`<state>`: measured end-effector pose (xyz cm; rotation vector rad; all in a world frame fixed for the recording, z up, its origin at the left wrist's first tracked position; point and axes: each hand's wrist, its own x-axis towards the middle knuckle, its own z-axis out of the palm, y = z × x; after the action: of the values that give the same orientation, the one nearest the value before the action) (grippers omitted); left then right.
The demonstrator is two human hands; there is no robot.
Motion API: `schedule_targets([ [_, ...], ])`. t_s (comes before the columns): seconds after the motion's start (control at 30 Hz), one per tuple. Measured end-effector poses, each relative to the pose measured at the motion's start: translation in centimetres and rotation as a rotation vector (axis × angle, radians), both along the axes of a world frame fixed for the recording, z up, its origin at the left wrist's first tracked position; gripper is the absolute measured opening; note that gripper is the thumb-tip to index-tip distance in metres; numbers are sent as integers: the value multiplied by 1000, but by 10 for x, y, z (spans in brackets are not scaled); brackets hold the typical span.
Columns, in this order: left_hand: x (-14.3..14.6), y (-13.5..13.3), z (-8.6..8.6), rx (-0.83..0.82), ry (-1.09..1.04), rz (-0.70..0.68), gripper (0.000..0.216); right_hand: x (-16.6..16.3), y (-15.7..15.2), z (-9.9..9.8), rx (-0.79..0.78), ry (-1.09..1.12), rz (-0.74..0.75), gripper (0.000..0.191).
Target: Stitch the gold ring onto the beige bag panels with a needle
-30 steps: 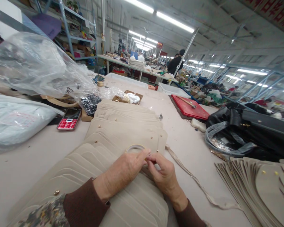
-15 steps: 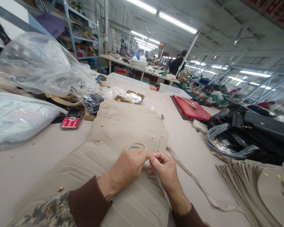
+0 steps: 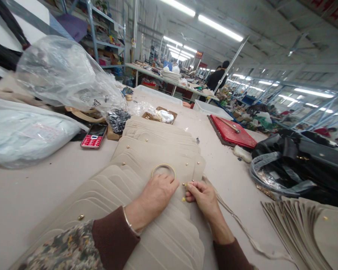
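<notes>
Overlapping beige, round-cornered leather-like panels [image 3: 146, 153] are fanned out in front of me, with small gold studs [image 3: 124, 163] on several of them. My left hand [image 3: 159, 193] is closed on a narrow roll of yellowish tape [image 3: 163, 166], whose ring stands up beyond the knuckles; the thumb is hidden. To its right, my right hand [image 3: 201, 194] pinches a tiny yellow bit of tape [image 3: 186, 185] between thumb and forefinger, right beside a gold stud [image 3: 183, 184]. Another yellow bit [image 3: 183, 199] shows just below those fingertips.
A second stack of beige panels [image 3: 304, 221] with yellow bits lies at right, near a black bag [image 3: 307, 161]. A beige strip [image 3: 236, 217] trails across the table. Further back are a hammer [image 3: 231, 125] on a red board [image 3: 236, 135], a phone [image 3: 93, 137] and plastic bags [image 3: 59, 75].
My hands, which met at the fingertips, are now apart. The left has turned over with the tape roll raised; the right has lowered its pinch to a stud. The view has shifted slightly.
</notes>
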<state>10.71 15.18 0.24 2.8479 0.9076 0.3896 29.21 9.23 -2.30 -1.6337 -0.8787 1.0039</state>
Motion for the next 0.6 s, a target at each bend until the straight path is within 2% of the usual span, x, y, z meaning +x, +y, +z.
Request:
schedule_targets([
  [0.17, 1, 2, 0, -40, 48, -18, 12, -9, 3, 1, -2, -237, 48, 34],
  [0.4, 1, 2, 1, -58, 57, -10, 12, -20, 8, 5, 58, -716, 65, 25],
  [0.6, 1, 2, 1, -49, 73, -19, 13, -14, 9, 1, 32, -757, -2, 21],
])
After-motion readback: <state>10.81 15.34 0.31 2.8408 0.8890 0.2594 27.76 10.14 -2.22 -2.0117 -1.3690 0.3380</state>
